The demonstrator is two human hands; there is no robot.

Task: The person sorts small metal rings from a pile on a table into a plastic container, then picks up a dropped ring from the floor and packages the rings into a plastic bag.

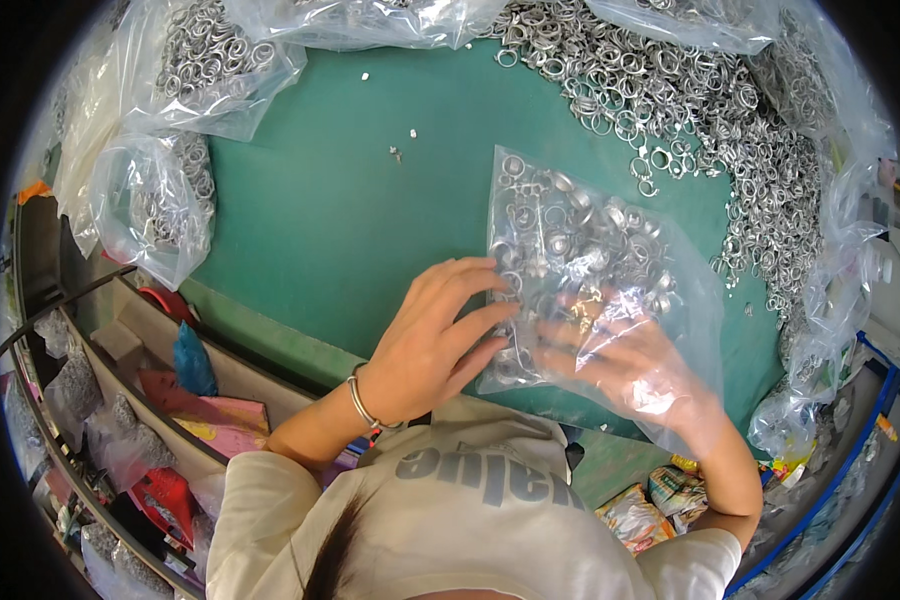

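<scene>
A clear plastic bag (592, 215) of silvery rings (560, 240) lies flat on the green table in front of me. My left hand (435, 340) is at the bag's left edge, its fingers apart and the tips touching the plastic beside the rings. It wears a bangle (360, 400) on the wrist. Through the clear film I see my right hand (630, 365), which seems to be inside the bag. Its fingers are stretched out toward the rings, partly hidden by glare on the plastic.
A large heap of loose rings (670, 100) covers the far right of the green table (310, 200). More bags of rings (210, 50) stand at the far left. Tiny white bits (413, 133) lie on the tabletop. Compartments (120, 330) with bags flank my left side; blue-edged shelving (870, 420) stands right.
</scene>
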